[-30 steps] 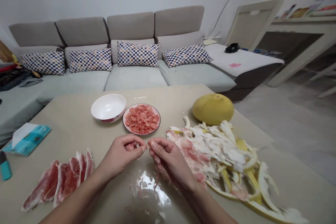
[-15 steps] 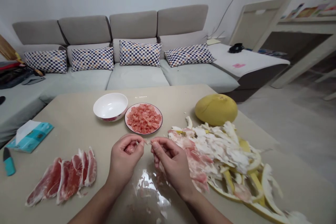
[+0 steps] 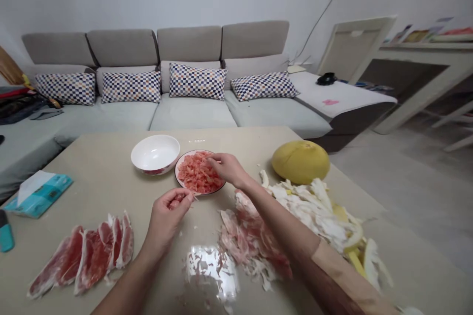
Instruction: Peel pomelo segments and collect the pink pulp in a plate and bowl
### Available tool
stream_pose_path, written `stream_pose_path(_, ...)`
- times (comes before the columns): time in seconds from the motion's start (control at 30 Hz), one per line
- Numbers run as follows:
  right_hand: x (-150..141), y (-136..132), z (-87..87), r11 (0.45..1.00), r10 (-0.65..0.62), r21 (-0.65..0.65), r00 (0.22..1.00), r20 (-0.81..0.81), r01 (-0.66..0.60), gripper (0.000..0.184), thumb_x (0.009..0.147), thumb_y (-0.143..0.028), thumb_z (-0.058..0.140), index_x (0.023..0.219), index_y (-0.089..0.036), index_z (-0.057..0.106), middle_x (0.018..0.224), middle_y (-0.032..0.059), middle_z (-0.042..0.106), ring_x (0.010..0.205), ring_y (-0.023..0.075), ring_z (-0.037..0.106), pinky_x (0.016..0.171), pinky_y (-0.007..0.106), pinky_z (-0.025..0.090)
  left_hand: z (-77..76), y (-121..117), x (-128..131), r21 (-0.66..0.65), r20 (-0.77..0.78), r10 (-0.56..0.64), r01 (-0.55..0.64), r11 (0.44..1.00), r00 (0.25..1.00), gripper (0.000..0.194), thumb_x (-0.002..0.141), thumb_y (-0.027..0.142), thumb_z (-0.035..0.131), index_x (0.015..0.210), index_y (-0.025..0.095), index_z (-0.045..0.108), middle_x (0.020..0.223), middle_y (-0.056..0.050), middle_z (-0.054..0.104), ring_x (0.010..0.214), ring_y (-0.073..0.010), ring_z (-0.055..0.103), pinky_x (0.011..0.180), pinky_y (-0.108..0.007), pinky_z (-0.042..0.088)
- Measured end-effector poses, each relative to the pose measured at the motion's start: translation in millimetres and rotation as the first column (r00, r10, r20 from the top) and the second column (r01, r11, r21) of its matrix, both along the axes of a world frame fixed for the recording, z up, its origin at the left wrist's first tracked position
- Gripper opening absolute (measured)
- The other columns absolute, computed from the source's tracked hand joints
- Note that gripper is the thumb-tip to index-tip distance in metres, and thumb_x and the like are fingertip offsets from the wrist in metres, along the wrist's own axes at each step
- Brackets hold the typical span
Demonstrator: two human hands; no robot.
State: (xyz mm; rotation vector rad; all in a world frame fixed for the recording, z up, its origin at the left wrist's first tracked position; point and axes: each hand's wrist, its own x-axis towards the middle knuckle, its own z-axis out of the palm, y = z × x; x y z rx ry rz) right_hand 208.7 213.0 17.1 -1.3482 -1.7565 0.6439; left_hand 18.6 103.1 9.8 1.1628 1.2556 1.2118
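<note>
My left hand (image 3: 166, 219) is curled shut around a small lump of pink pomelo pulp (image 3: 177, 201), above the table in front of the plate. My right hand (image 3: 229, 168) reaches over a round plate (image 3: 186, 154), its fingertips at the heap of pink pulp (image 3: 197, 173). Whether those fingers pinch anything is hidden. A white bowl (image 3: 155, 153) stands left of the plate. Several peeled pomelo segments (image 3: 94, 256) lie at lower left. Torn pink membrane scraps (image 3: 251, 241) lie below my right forearm, and a whole yellow pomelo (image 3: 300, 161) sits at the right.
A heap of white pith and yellow rind (image 3: 310, 206) covers the table's right side. A tissue box (image 3: 39, 194) and a teal-handled tool (image 3: 5, 231) sit at the left edge of the beige table (image 3: 92, 172). A grey sofa (image 3: 192, 113) stands behind it.
My right hand has moved away from my left, forward onto the plate, and the pile of membrane scraps shows more. My left hand has shifted slightly, still around the pulp.
</note>
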Motion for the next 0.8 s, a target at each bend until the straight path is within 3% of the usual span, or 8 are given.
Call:
stream_pose_path(0.13, -4, 17, -1.6, 0.999, -0.042, 0.023, 0.996, 0.077, 0.041, 0.007, 0.076, -0.017, 0.065, 0.071, -0.017, 0.071, 0.086, 0.0089, 0.073, 0.088, 0.0250, 0.064, 0.085, 0.036, 0.044, 1.6, 3, -5, -0.029, 0.013, -0.017, 0.017, 0.999, 1.000, 0.032, 0.070, 0.045, 0.073, 0.081, 0.015, 0.071, 0.056, 0.006, 0.044, 0.051, -0.0078, 0.033, 0.047, -0.019, 0.024)
stream_pose_path(0.27, -8, 5, 5.4, 1.000, -0.004, -0.008, 0.997, 0.081, 0.005, 0.007, 0.077, -0.020, 0.066, 0.081, -0.015, 0.070, 0.085, 0.0080, 0.072, 0.082, 0.0219, 0.064, 0.078, 0.034, 0.047, 3.2, 6, -8, -0.034, 0.014, -0.035, 0.035, 0.999, 0.999, 0.031, 0.071, 0.044, 0.073, 0.082, 0.015, 0.071, 0.055, 0.006, 0.046, 0.051, -0.0077, 0.034, 0.047, -0.019, 0.024)
stream_pose_path(0.37, -12, -26, 16.5, 0.983, 0.167, -0.083, 0.986, -0.008, -0.167, 0.026, 0.089, -0.031, 0.056, 0.109, -0.020, 0.068, 0.098, 0.0052, 0.073, 0.086, 0.0181, 0.067, 0.076, 0.030, 0.052, 2.4, 6, -10, -0.031, -0.020, -0.045, 0.045, 0.999, 0.999, 0.029, 0.072, 0.044, 0.072, 0.081, 0.016, 0.071, 0.052, 0.007, 0.044, 0.049, -0.0077, 0.033, 0.046, -0.020, 0.023)
stream_pose_path(0.4, -13, -38, 20.1, 0.951, 0.268, -0.134, 0.958, -0.101, -0.280, 0.032, 0.090, -0.035, 0.056, 0.116, -0.021, 0.066, 0.104, 0.0057, 0.073, 0.091, 0.0186, 0.068, 0.078, 0.031, 0.052, 2.0, 6, -10, -0.023, -0.033, -0.052, 0.051, 0.998, 0.998, 0.029, 0.072, 0.044, 0.071, 0.081, 0.016, 0.071, 0.052, 0.006, 0.045, 0.048, -0.0079, 0.033, 0.047, -0.020, 0.024)
stream_pose_path(0.47, -17, -63, 25.9, 0.873, 0.400, -0.202, 0.889, -0.224, -0.444, 0.038, 0.085, -0.037, 0.065, 0.120, -0.023, 0.065, 0.108, 0.0058, 0.072, 0.098, 0.0207, 0.067, 0.083, 0.033, 0.052, 1.6, 5, -10, 0.000, -0.058, -0.066, 0.066, 0.998, 0.996, 0.027, 0.073, 0.043, 0.070, 0.080, 0.017, 0.071, 0.055, 0.005, 0.051, 0.050, -0.0089, 0.038, 0.048, -0.020, 0.027)
stream_pose_path(0.5, -18, -73, 28.1, 0.863, 0.413, -0.207, 0.879, -0.238, -0.461, 0.037, 0.082, -0.037, 0.068, 0.116, -0.023, 0.067, 0.105, 0.0058, 0.073, 0.097, 0.0214, 0.067, 0.083, 0.034, 0.052, 1.6, 5, -10, 0.012, -0.070, -0.068, 0.069, 0.998, 0.995, 0.026, 0.074, 0.042, 0.069, 0.080, 0.017, 0.071, 0.059, 0.003, 0.056, 0.052, -0.0097, 0.041, 0.050, -0.021, 0.029)
stream_pose_path(0.67, -22, -98, 35.1, 0.936, 0.349, -0.039, 0.937, 0.009, -0.349, 0.011, 0.085, -0.026, 0.066, 0.088, -0.020, 0.075, 0.082, 0.0036, 0.073, 0.075, 0.0181, 0.066, 0.068, 0.029, 0.050, 2.0, 0, -8, 0.020, -0.136, -0.084, 0.088, 0.996, 0.987, 0.024, 0.074, 0.039, 0.069, 0.082, 0.017, 0.072, 0.067, 0.000, 0.062, 0.058, -0.0115, 0.047, 0.055, -0.021, 0.034)
stream_pose_path(0.8, -23, -101, 36.8, 0.930, 0.335, 0.075, 0.915, 0.227, -0.359, 0.012, 0.083, -0.010, 0.062, 0.085, -0.016, 0.073, 0.077, 0.0043, 0.072, 0.070, 0.0152, 0.064, 0.066, 0.025, 0.046, -1.1, -2, -4, 0.015, -0.174, -0.122, 0.127, 0.992, 0.977, 0.021, 0.075, 0.036, 0.066, 0.079, 0.016, 0.070, 0.064, 0.001, 0.057, 0.057, -0.0110, 0.043, 0.055, -0.022, 0.032)
